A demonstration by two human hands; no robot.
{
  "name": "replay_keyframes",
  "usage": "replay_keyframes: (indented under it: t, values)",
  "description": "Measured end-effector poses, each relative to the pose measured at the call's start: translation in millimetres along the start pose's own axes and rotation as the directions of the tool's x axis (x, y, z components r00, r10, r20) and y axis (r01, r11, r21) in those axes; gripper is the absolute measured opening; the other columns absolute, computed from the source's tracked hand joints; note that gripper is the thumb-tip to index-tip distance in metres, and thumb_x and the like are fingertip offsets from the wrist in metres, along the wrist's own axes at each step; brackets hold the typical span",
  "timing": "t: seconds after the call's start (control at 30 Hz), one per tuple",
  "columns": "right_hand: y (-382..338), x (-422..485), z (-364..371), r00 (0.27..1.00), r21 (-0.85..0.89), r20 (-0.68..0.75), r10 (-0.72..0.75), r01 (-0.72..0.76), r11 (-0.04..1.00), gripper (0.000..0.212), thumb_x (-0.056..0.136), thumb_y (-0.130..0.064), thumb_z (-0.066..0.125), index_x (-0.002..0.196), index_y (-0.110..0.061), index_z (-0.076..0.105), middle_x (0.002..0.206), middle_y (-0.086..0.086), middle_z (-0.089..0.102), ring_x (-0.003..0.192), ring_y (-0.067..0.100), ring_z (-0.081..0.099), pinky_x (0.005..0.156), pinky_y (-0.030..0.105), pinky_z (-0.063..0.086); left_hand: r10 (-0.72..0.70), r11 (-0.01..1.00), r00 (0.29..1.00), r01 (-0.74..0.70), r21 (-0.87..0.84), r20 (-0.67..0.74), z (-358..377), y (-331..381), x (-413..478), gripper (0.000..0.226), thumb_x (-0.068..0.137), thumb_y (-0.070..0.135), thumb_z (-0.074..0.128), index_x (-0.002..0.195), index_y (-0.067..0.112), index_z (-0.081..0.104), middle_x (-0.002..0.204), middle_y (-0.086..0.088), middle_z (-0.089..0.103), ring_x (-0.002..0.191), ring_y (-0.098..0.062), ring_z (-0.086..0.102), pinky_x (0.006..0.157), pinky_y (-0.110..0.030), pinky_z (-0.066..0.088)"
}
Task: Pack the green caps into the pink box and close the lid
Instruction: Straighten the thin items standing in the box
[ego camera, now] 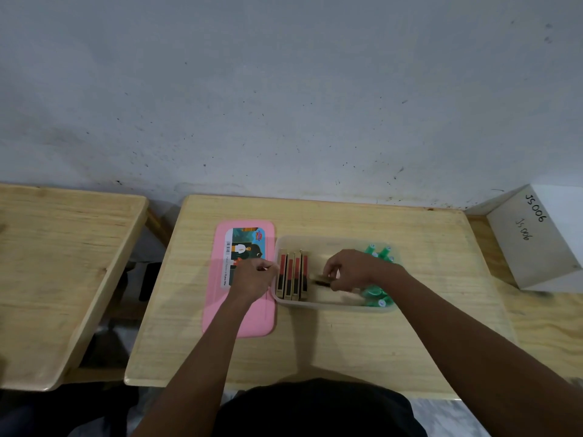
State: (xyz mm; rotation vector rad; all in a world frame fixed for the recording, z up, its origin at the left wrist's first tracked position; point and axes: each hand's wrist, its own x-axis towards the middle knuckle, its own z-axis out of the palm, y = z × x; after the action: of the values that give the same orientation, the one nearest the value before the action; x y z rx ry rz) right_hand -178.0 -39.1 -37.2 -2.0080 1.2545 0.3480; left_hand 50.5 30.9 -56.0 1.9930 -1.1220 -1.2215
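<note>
I curl my left hand (255, 275) loosely, gripping nothing I can see, at the box (328, 305) edge beside the pink lid (252, 320), seemingly steadying it, while my right hand (350, 271) pinches a small dark piece (321, 280), green caps (377, 299) just beyond.

Pale wooden surface (315, 342) set against a grey wall; lying directly on it, a pink lid (252, 320) with a printed label, flat at left, and just beside it a translucent box (328, 305); at far right, a white carton (536, 247) marked "JS 006".
</note>
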Motion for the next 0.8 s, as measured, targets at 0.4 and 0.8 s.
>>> replay_keyframes:
  t: [0.4, 0.8]
  values:
    - [-8, -15, -3, 0.999, 0.761, 0.007, 0.051, -0.039, 0.648, 0.023, 0.092, -0.015, 0.057, 0.113, -0.012, 0.065, 0.091, 0.0, 0.068, 0.082, 0.012, 0.06, 0.073, 0.028, 0.043, 0.004, 1.0, 1.0, -0.004, -0.01, -0.005, -1, 2, -1, 0.017, 0.088, 0.016, 0.065, 0.1, 0.007, 0.072, 0.087, -0.003, 0.067, 0.092, -0.025, 0.066, 0.09, -0.047, 0.055]
    - [-5, -6, 21, 0.983, 0.85, 0.038, 0.179, -0.126, 0.511, 0.025, 0.098, -0.016, 0.049, 0.12, -0.011, 0.059, 0.1, 0.011, 0.064, 0.087, 0.023, 0.06, 0.07, 0.033, 0.048, 0.008, 1.0, 1.0, -0.008, 0.004, -0.012, 0, 2, -2, 0.019, 0.088, 0.017, 0.065, 0.103, 0.007, 0.071, 0.09, -0.002, 0.066, 0.095, -0.025, 0.066, 0.09, -0.047, 0.055]
